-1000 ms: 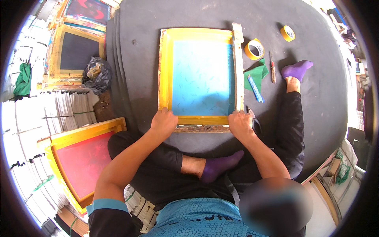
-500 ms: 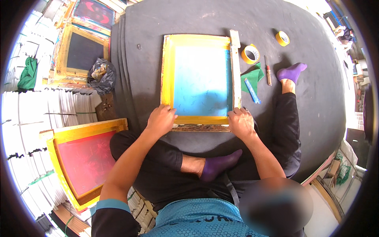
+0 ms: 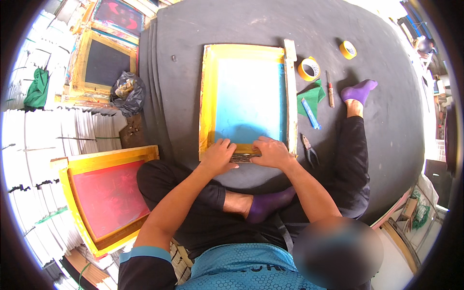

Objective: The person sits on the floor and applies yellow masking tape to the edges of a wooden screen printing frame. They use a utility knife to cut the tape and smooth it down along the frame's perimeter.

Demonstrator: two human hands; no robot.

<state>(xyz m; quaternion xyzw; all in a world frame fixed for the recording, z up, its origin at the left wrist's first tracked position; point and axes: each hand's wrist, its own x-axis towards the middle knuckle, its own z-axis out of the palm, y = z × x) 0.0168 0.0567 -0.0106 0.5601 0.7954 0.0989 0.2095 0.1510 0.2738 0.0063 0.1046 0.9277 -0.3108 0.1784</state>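
In front of me a screen printing frame [image 3: 207, 96] lies flat, with blue mesh and yellow tape around its inner border. My left hand [image 3: 220, 157] is closed over its near rail, left of the middle. My right hand [image 3: 273, 153] curls over the same rail a short way to the right. What the fingertips press on is partly hidden. Right of the frame are pliers [image 3: 310, 151], a blue utility knife [image 3: 311, 114] on a green cloth [image 3: 315, 94], and a thin tool with a reddish handle [image 3: 331, 95]. Two yellow tape rolls [image 3: 309, 69] [image 3: 347, 50] lie farther off.
A red-mesh frame [image 3: 108, 200] leans by my left knee. Stacks of white sheets [image 3: 34, 145] line the left side. A black plastic bag [image 3: 128, 94] and more frames [image 3: 107, 60] sit at the far left. My socked foot [image 3: 358, 91] rests on the dark mat [image 3: 386, 145] at right.
Both hands have moved inward from the near corners along the near rail, now close together. The pliers, mostly hidden before, show beside the frame. The view has shifted slightly.
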